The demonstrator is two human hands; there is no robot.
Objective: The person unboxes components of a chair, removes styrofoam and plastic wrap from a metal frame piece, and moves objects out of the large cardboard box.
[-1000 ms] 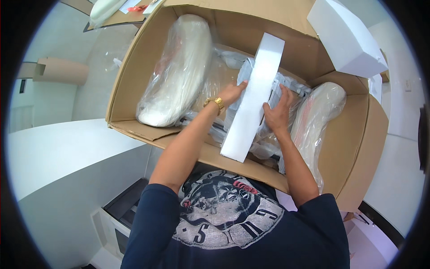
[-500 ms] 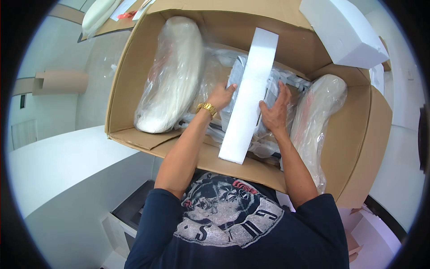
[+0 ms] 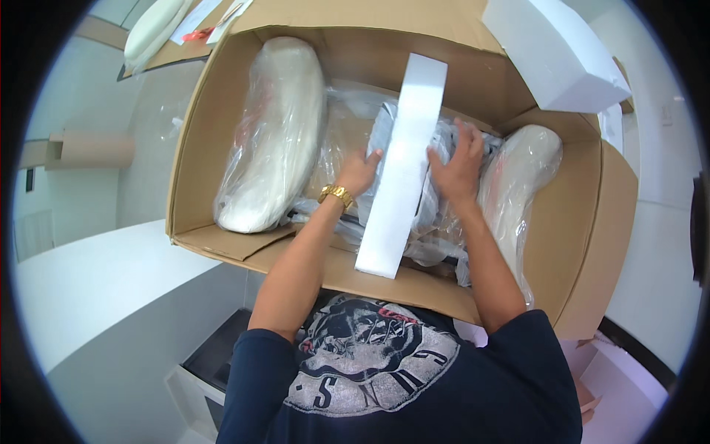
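A grey part in clear plastic wrap (image 3: 427, 211) lies in the middle of a large open cardboard box (image 3: 584, 192). Across it rests a long white foam block (image 3: 403, 170), its near end close to the box's front edge. My left hand (image 3: 358, 172), a gold watch at its wrist, grips the wrapped part's left side; its thumb shows and most fingers are hidden. On the other side my right hand (image 3: 455, 166) curves over the wrapped part with fingers spread and the thumb at the foam's edge.
Two cream curved pieces in clear plastic stand at the box's ends, a left one (image 3: 277, 140) and a right one (image 3: 518, 185). A thick white foam block (image 3: 558, 59) sits at the back right flap. Red-handled scissors (image 3: 198, 34) lie on a surface at the far left.
The whole view has shifted slightly, so the box sits a little further left and lower. Both hands keep nearly the same places around the wrapped part; the foam block still lies across it.
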